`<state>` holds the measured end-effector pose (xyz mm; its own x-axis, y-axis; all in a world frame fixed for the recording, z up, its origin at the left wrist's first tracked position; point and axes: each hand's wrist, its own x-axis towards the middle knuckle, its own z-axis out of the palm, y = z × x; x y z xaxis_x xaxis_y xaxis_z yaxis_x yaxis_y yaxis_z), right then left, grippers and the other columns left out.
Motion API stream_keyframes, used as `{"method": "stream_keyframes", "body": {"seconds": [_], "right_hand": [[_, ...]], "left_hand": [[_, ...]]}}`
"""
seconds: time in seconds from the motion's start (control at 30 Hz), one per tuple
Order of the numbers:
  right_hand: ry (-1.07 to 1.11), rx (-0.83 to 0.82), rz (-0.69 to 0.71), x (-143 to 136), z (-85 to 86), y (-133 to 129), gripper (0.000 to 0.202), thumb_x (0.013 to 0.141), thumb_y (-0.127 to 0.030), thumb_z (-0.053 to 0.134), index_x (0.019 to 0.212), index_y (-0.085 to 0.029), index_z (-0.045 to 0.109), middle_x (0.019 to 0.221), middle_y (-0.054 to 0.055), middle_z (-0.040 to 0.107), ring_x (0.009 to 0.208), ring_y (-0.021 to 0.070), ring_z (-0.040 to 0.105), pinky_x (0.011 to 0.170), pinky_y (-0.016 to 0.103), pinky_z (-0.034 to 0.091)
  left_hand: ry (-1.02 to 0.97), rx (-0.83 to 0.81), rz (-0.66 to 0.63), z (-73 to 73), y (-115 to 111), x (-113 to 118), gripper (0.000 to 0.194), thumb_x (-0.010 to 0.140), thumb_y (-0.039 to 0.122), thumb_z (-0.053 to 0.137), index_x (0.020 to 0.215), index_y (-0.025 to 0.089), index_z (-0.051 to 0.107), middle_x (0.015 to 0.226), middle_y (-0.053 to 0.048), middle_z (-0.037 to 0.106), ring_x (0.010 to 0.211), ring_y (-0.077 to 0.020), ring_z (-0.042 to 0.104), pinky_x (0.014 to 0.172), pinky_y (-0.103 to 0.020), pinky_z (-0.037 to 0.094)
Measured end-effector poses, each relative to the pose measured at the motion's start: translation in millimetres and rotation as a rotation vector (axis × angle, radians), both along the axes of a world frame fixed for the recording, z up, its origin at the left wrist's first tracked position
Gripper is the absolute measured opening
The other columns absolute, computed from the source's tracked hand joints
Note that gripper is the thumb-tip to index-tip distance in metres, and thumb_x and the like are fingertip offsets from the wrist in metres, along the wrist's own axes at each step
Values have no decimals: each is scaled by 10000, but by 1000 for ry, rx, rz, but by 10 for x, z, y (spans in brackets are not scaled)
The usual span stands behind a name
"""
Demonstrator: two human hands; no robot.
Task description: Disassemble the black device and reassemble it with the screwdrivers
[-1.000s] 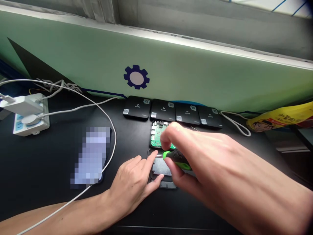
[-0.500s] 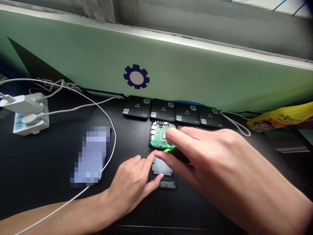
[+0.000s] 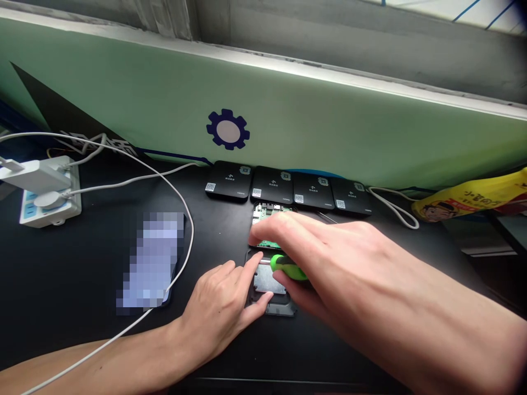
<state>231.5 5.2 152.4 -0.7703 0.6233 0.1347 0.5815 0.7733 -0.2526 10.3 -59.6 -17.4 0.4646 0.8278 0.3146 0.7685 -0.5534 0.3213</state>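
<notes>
My left hand [image 3: 224, 293] grips the left side of a black plastic casing [image 3: 281, 310], its index finger at the top and thumb lower down. A grey metal plate [image 3: 267, 281] sits in that casing. My right hand [image 3: 321, 252] holds a green and black screwdriver [image 3: 290, 269] over the plate. Its short metal shaft points left toward my left index fingertip; I cannot tell whether the tip touches a screw. Just beyond lies an open case half with a green circuit board [image 3: 258, 219], partly covered by my right hand.
Several closed black boxes [image 3: 229, 180] stand in a row along the green partition [image 3: 308, 126]. Left of my hands lies a blurred phone [image 3: 154, 258], with a white cable [image 3: 191, 219] curving past it. A white power strip [image 3: 51, 211] is far left, a yellow packet [image 3: 469, 197] far right.
My right hand has moved left and turned, now covering more of the circuit board. More of the screwdriver's green handle and its shaft show. My left hand keeps its place on the casing.
</notes>
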Motion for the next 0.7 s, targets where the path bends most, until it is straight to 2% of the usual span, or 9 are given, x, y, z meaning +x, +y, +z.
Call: {"method": "stream_keyframes", "body": {"seconds": [0.1, 0.23, 0.33, 0.47, 0.6, 0.7], "right_hand": [[-77, -41, 82, 29, 26, -39, 225, 1039, -84, 625, 1170, -265, 655, 1106, 3, 716, 832, 159, 640, 666, 309, 436], [-110, 94, -37, -23, 1, -51, 179, 1003, -100, 697, 995, -236, 580, 920, -19, 644, 687, 142, 546, 606, 327, 339], [-153, 170, -103, -90, -32, -46, 201, 979, -154, 757, 976, -239, 575, 793, -39, 607, 598, 152, 515, 582, 349, 282], [-199, 247, -130, -111, -64, -65, 251, 975, -232, 811, 948, -256, 562, 767, -43, 610, 575, 174, 546, 585, 358, 265], [-228, 327, -178, -64, -68, -96, 330, 937, -242, 843, 879, -273, 519, 698, -50, 564, 502, 192, 516, 561, 372, 216], [-239, 322, -163, -48, -54, -119, 339, 939, -228, 832, 855, -280, 508, 683, -46, 566, 502, 204, 523, 562, 372, 216]], "left_hand": [[17, 0, -1, 11, 0, 2, 289, 1105, 393, 641, 1174, 119, 702, 899, -126, 784, 756, -295, 767, 636, -392, 624], [21, 19, 35, -20, -12, 23, 317, 1035, 381, 779, 1191, 122, 684, 935, -118, 782, 762, -290, 755, 651, -397, 607], [19, 34, 41, -47, -24, 26, 470, 1015, 369, 811, 1360, 94, 647, 905, -91, 760, 734, -282, 737, 628, -385, 567], [49, 58, 71, -51, -47, 29, 621, 1042, 400, 767, 1519, 59, 562, 884, -77, 727, 723, -290, 712, 646, -407, 549], [122, 112, 136, -40, -53, 46, 644, 1048, 477, 735, 1483, 25, 587, 854, -80, 700, 718, -302, 685, 703, -449, 547], [131, 116, 121, -42, -38, 50, 643, 1049, 477, 736, 1474, 16, 595, 862, -82, 712, 730, -293, 688, 749, -454, 546]]}}
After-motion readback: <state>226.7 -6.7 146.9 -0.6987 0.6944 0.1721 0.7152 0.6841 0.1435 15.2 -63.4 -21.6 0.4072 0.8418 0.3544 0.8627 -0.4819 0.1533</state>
